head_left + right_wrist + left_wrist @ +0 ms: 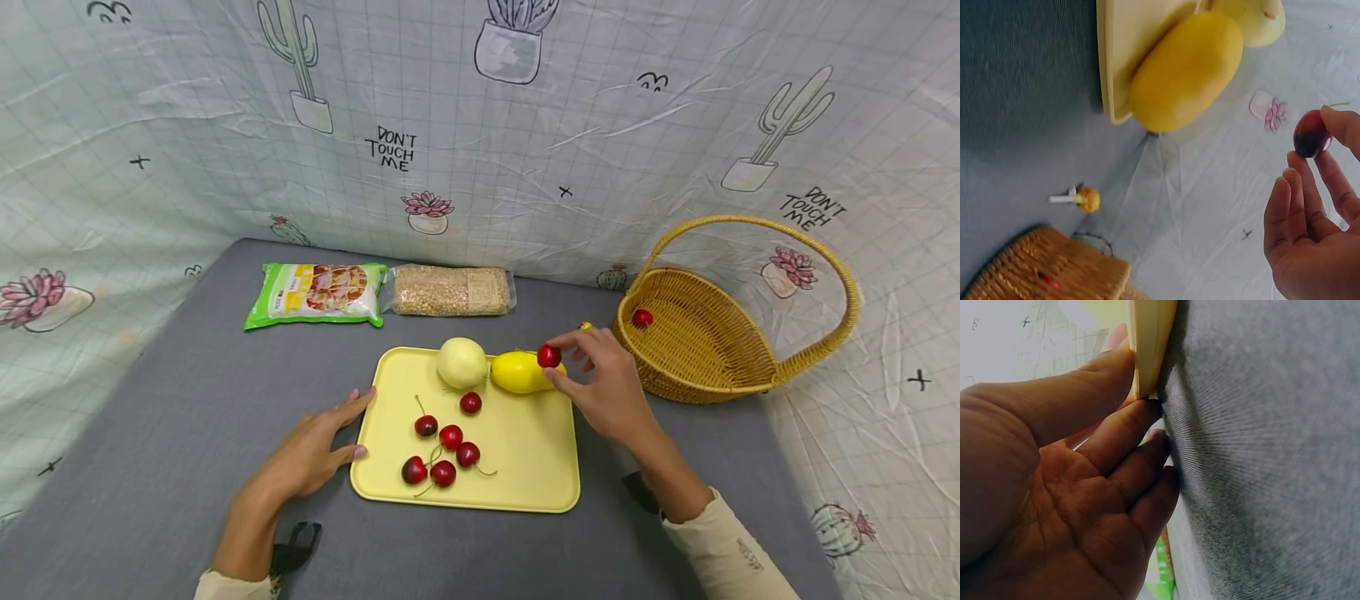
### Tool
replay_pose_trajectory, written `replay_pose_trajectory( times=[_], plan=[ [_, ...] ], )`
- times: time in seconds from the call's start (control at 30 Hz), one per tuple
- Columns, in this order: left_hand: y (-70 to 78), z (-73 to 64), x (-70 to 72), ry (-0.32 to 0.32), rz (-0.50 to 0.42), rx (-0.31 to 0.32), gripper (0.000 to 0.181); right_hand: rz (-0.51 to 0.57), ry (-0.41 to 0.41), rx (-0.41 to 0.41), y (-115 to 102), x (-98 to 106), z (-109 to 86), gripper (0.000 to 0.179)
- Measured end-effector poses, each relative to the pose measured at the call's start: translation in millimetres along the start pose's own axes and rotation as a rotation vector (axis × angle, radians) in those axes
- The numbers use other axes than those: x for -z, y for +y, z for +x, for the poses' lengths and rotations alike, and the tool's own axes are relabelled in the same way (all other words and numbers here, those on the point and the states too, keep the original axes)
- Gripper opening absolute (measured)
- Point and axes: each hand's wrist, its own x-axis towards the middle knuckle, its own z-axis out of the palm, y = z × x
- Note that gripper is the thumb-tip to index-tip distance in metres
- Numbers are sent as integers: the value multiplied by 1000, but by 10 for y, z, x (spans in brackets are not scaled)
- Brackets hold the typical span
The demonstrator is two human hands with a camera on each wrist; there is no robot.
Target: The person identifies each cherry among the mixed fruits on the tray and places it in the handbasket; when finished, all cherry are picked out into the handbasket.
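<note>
My right hand [606, 385] pinches a dark red cherry [549, 356] between thumb and fingertips, raised over the right end of a yellow oblong fruit [516, 372]. In the right wrist view the held cherry [1311, 134] shows a thin green stem, and the other fingers are loosely bent below it. At the left edge of the yellow tray [517, 483], my left hand [303, 454] rests with thumb and index fingertip against the rim. Several cherries [451, 437], most with stems, lie on the tray's left half. A pale round fruit [461, 363] sits at its back edge.
A wicker basket [712, 379] with a tall handle stands right of the tray, holding a red cherry [642, 318]. A small lollipop [1087, 199] lies between tray and basket. Behind the tray are a green-and-white packet [322, 293] and a clear bag of grains [450, 291].
</note>
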Motion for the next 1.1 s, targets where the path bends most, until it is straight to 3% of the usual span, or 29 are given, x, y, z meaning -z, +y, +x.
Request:
replay_pose_trajectory(
  times=[0.5,0.8,1.1],
  plan=[
    [-1,-7,-1,1,-6,-1,84,-23,112,-84,287,251,60,35],
    [-6,-13,-11,6,-3,-7,84,-35,160,-180,521,363,91,35],
    [3,-19,-4,3,-6,1,84,-52,237,-219,812,471,115,32]
  ],
)
